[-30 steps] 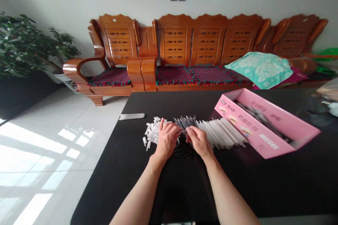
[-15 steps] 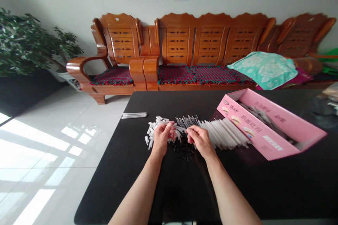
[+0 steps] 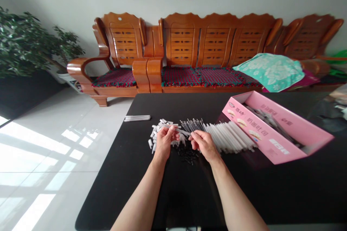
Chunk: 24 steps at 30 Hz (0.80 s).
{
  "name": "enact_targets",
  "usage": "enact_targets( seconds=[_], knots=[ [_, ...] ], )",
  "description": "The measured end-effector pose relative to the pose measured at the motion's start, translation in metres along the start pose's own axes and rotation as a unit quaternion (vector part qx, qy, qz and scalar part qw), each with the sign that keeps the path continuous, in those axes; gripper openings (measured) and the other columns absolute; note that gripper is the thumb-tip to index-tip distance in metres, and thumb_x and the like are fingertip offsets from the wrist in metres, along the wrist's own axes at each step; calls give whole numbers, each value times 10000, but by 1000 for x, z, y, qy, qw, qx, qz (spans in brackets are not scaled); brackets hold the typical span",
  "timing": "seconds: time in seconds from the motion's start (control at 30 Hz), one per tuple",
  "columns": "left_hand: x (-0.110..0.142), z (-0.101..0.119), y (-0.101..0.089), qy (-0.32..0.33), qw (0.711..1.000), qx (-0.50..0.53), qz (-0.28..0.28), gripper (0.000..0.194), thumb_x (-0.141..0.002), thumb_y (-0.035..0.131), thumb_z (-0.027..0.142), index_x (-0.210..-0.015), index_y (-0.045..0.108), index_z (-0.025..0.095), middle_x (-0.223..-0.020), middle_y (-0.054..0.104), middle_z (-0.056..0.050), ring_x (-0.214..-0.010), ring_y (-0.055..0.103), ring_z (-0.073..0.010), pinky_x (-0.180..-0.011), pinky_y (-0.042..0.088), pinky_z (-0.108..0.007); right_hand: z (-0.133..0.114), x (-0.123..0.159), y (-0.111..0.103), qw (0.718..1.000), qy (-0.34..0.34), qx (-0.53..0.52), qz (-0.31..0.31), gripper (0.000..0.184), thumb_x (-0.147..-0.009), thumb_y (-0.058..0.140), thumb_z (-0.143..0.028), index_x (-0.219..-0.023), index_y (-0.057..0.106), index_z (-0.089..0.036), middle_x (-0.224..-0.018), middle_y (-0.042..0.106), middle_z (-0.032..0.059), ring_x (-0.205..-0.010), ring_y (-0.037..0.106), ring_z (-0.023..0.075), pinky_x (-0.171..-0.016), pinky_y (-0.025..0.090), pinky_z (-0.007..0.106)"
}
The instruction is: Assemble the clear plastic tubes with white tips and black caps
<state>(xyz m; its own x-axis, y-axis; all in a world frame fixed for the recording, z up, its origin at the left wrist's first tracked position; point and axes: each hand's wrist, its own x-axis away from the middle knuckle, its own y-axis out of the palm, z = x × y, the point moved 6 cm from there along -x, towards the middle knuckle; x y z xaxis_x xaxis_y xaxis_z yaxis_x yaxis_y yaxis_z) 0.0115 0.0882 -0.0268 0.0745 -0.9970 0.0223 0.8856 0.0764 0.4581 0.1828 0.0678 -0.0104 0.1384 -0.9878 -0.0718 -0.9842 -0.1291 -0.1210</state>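
Observation:
A slim whitish pen barrel point(image 3: 183, 131) stretches between my two hands above the table. My left hand point(image 3: 165, 140) pinches its left part between thumb and fingers. At the other end, the thumb and fingertips of my right hand point(image 3: 202, 143) close on its tip. Short white pen caps point(image 3: 155, 136) lie heaped around and behind my left hand. Small black plugs point(image 3: 188, 157) are scattered between the hands. Thin refills with dark shafts point(image 3: 191, 124) lie side by side just behind my right hand, and a row of translucent white barrels point(image 3: 233, 138) extends to its right.
Several white pens point(image 3: 137, 118) lie together at the table's left. A pink cardboard box point(image 3: 252, 139) with more slim items inside stands on the right of the black table point(image 3: 121, 187). Behind it is a wooden sofa point(image 3: 181, 39); a potted plant point(image 3: 32, 47) stands left.
Both hands stay nearly in place, still gripping the barrel at its two ends. The view has shifted very slightly.

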Motion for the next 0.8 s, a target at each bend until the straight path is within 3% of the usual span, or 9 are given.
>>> enact_targets(
  seconds=[0.3, 0.47, 0.8],
  knots=[
    [-2, 1, -4, -5, 1000, -1, 26, 384, -705, 805, 473, -760, 674, 117, -601, 631, -12, -505, 591, -109, -492, 497, -216, 1, 1, 2, 1000, 16, -21, -16, 285, -872, 640, -442, -811, 662, -165, -556, 601, -15, -480, 508, 102, -449, 351, 204],
    [-2, 2, -4, 8, 1000, -8, 20, 380, -720, 795, 477, -769, 671, 121, -604, 624, -4, -514, 594, -105, -504, 501, -212, 6, 0, 1, 999, 19, -17, -21, 388, -920, 558, -514, -817, 670, -157, -532, 601, -2, -462, 510, 107, -414, 316, 207],
    [-2, 1, -4, -4, 1000, -9, 25, 388, -706, 804, 474, -724, 637, 124, -591, 636, -13, -493, 593, -111, -493, 505, -223, -1, 1, 2, 1000, 4, -11, -21, 255, -849, 678, -414, -788, 650, -168, -560, 599, -23, -504, 522, 111, -509, 392, 224]
  ],
)
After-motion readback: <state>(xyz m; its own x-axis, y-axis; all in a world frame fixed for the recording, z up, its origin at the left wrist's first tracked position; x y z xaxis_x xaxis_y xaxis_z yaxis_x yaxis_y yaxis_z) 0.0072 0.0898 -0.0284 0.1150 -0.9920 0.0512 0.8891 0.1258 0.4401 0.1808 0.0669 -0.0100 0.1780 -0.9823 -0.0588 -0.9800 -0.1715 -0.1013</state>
